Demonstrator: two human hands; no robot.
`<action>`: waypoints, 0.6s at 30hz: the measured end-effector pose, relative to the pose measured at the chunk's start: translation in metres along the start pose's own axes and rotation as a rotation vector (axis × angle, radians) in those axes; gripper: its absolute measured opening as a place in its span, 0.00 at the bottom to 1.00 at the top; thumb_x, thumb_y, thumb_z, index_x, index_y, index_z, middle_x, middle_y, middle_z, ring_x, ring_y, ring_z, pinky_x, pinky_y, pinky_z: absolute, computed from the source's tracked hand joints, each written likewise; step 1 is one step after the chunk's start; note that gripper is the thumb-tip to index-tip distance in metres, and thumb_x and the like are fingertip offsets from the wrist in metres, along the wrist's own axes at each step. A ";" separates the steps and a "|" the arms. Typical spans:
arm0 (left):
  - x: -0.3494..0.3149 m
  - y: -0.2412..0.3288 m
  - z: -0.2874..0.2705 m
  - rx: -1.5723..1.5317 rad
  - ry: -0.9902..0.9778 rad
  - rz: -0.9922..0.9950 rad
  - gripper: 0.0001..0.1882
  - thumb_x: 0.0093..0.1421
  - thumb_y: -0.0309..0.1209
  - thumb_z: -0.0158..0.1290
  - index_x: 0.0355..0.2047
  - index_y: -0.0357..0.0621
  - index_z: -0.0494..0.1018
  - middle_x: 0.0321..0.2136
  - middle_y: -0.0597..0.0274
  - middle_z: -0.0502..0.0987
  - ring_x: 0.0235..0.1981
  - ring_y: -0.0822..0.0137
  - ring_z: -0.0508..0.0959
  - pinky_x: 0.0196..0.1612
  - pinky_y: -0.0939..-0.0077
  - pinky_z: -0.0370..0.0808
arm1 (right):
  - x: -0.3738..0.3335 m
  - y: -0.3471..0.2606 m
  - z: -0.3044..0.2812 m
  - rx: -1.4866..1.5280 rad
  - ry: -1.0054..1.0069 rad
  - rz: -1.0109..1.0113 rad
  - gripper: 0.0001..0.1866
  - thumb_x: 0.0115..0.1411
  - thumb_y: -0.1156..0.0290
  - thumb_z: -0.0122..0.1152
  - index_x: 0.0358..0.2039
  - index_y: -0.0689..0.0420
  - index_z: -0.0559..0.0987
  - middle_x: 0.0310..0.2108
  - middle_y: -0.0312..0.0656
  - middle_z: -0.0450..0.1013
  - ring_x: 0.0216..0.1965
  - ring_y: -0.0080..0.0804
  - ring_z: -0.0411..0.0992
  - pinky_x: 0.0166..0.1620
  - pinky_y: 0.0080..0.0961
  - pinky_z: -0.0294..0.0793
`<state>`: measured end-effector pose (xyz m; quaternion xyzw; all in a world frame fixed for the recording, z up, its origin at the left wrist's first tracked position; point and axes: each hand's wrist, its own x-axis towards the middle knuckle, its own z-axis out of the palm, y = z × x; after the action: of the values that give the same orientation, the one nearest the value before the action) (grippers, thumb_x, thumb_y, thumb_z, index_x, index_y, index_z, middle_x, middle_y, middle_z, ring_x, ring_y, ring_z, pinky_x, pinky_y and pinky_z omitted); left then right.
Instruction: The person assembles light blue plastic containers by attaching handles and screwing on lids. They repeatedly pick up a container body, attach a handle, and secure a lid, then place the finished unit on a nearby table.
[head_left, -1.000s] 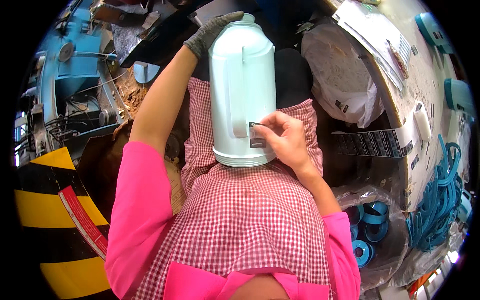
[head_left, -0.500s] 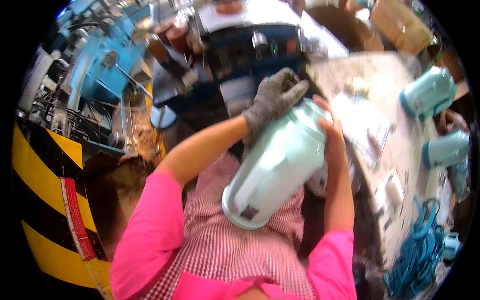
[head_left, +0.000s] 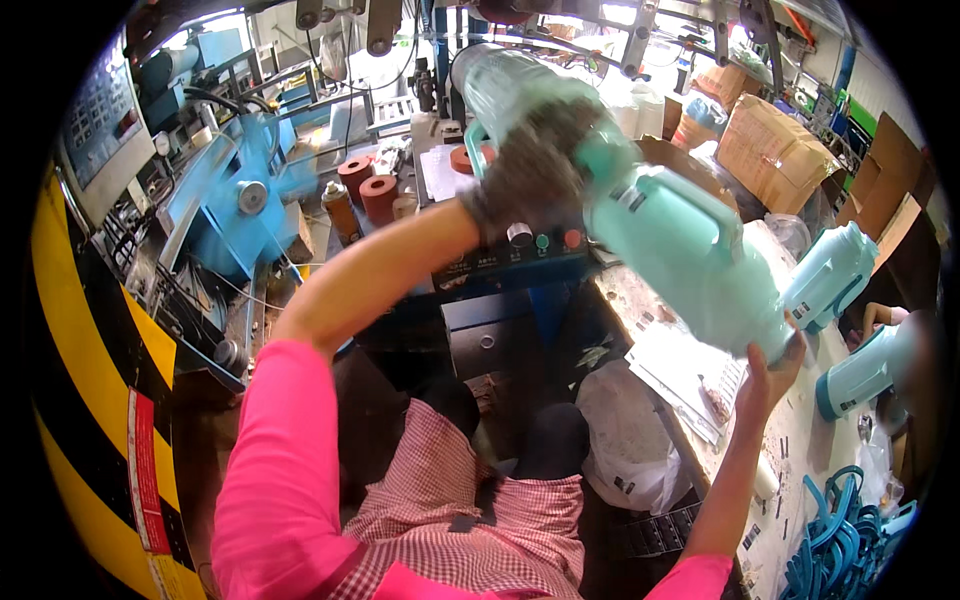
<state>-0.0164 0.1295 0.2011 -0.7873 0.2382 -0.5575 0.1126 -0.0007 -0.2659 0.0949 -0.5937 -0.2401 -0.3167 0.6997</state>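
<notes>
Handling step, I judge: right hand point(head_left: 772, 375) holds right jug point(head_left: 675, 255), left hand point(head_left: 540, 165) blurred, can't tell grip; next needs clearance from far jug point(head_left: 505, 82)

I can't read the long red label point(head_left: 147, 470) on the yellow-black striped panel point(head_left: 95, 440) or the dark label point(head_left: 629, 199) on my mint-green plastic jug point(head_left: 685, 270).

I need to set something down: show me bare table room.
On the table, the strip between the papers and the nearer standing flask looks mostly bare, bar small dark specks. Crowded: the near end, under teal straps.
</notes>
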 end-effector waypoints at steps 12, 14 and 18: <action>-0.121 0.035 -0.234 -0.693 -0.413 -0.713 0.19 0.40 0.41 0.72 0.23 0.43 0.77 0.51 0.48 0.73 0.49 0.53 0.77 0.52 0.61 0.72 | 0.030 -0.005 0.275 -0.080 -0.115 -0.504 0.41 0.40 0.62 0.78 0.52 0.57 0.66 0.52 0.48 0.66 0.56 0.43 0.63 0.59 0.39 0.62; -0.130 0.030 -0.227 -0.823 -0.606 -0.845 0.20 0.40 0.42 0.72 0.20 0.42 0.76 0.52 0.48 0.73 0.50 0.53 0.76 0.52 0.63 0.72 | 0.059 0.029 0.332 -0.259 -0.110 -0.492 0.43 0.37 0.62 0.79 0.53 0.58 0.65 0.52 0.49 0.65 0.54 0.47 0.63 0.58 0.40 0.62; -0.118 0.020 -0.249 -0.805 -0.700 -0.765 0.18 0.45 0.38 0.70 0.28 0.39 0.76 0.50 0.46 0.74 0.50 0.50 0.75 0.52 0.65 0.71 | 0.070 0.064 0.357 -0.147 -0.232 -0.449 0.46 0.36 0.61 0.79 0.55 0.57 0.64 0.52 0.48 0.65 0.53 0.50 0.63 0.58 0.41 0.61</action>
<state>-0.2847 0.1936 0.1833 -0.9319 0.0805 -0.1366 -0.3261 0.1079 0.0794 0.1658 -0.6071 -0.4207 -0.4107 0.5345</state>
